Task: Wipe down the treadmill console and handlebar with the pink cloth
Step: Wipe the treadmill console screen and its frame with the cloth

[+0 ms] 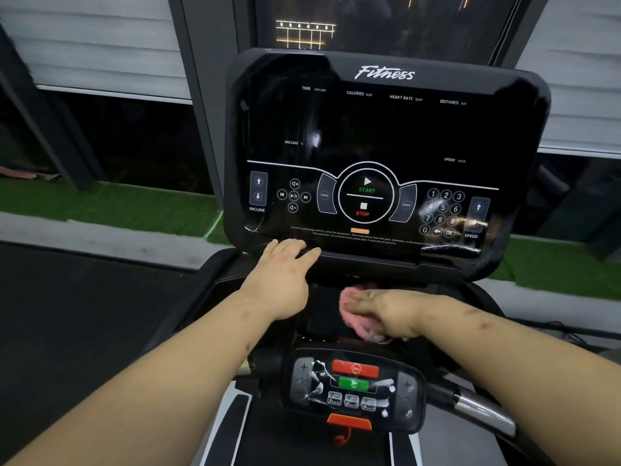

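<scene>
Black gloss sits under my left hand [282,280]. Its fingers are straight and flat on the lower lip of the console [386,136], holding nothing. Just right of it and nearer me, the pink cloth [358,322] is bunched on the dark ledge below the console. My right hand [389,312] is on top with fingers curled over it, gripping. The handlebar [484,412] lies further right and nearer me than that hand, not yet wiped, I judge.

Risks, left to right. My left fingertips rest just under the touch panel, so a slip upward could press the INCLINE arrows. A cloth sweep up past that hand would cross START. Nearer me than both hands, the small control panel [353,386] carries a red and a green button that a dragging forearm could hit. The cloth could also snag the orange safety clip [349,421] below it. The display is dark, and I can't tell whether it's powered.

Writing above the left hand: INCLINE, TIME min:sec, PROG. Above the right hand: Fitness, CALORIES kcal, START, STOP, HEART RATE bpm, MODE. Further right: DISTANCE km, SPEED km/h, keys 0–9 and OK. The fine print begins "Consult a physician before using the equipment". The small panel shows 3, 6 and 9 km/h.
</scene>
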Demonstrator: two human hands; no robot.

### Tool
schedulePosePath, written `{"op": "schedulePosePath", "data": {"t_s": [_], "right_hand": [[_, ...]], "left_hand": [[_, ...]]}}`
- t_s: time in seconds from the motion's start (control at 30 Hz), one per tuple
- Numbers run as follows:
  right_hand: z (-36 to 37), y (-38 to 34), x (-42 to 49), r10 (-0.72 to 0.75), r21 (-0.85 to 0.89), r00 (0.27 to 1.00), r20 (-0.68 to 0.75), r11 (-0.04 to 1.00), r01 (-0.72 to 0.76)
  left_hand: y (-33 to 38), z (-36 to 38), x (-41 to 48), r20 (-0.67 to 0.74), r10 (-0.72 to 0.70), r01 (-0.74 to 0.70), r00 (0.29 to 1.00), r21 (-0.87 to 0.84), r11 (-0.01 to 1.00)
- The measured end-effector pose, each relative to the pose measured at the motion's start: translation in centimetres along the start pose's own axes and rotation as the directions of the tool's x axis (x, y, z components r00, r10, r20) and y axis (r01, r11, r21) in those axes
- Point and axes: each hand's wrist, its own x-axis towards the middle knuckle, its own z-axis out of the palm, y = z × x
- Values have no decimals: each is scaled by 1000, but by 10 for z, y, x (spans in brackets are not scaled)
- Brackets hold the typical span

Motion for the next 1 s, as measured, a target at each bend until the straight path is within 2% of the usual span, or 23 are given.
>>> {"op": "schedulePosePath", "data": {"t_s": [0.1,0.23,0.47,0.57,0.67,0.77,0.87,1.0], "right_hand": [[-2,11,-6,85,11,996,-30,996,-84],[-3,-2,3,121,-2,992,-33,993,-121],[-4,-45,36,-6,-15,1000,4,1000,6],[-6,-49,28,-11,11,1000,2,1000,11],[-3,-40,21,80,44,996,-35,996,-78],[2,-25,5,184,-35,983,-5,982,-184],[11,-11,-10,236,2,951,-200,971,-240],[24,-3,-19,386,-16,900,-201,918,-397]], "left_hand": [[1,0,0,0,-10,10,1000,-3,1000],[2,3,1,-12,-20,20,1000,-2,1000],[6,6,3,-23,-40,40,999,12,999],[7,6,3,-27,-41,41,999,16,999],[5,6,3,-28,-40,40,999,28,999],[7,5,2,-35,-39,40,999,40,998],[9,3,3,-28,-44,45,999,39,998],[9,3,3,-38,-55,56,998,36,998]]}}
